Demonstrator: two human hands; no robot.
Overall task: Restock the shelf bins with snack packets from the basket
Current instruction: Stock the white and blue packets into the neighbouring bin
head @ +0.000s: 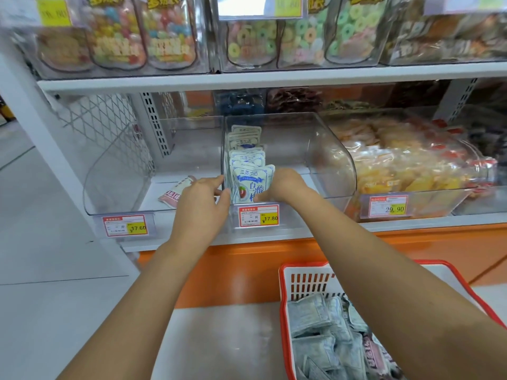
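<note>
A row of white-and-blue snack packets (248, 185) stands upright along the left side of the clear middle bin (323, 149). My right hand (285, 185) grips the front packet from its right edge. My left hand (201, 197) pinches the same packet's left edge, reaching over the wall between the bins. A red-rimmed white basket (310, 281) at the lower right holds several pale blue packets (321, 333). My right forearm crosses over the basket.
The clear left bin (115, 171) holds one pink-and-white packet (175, 194). The right bin (411, 165) is full of orange-yellow snack bags. Price tags hang on the bin fronts. An upper shelf (247, 76) carries candy bags. An orange base panel (247, 272) runs below.
</note>
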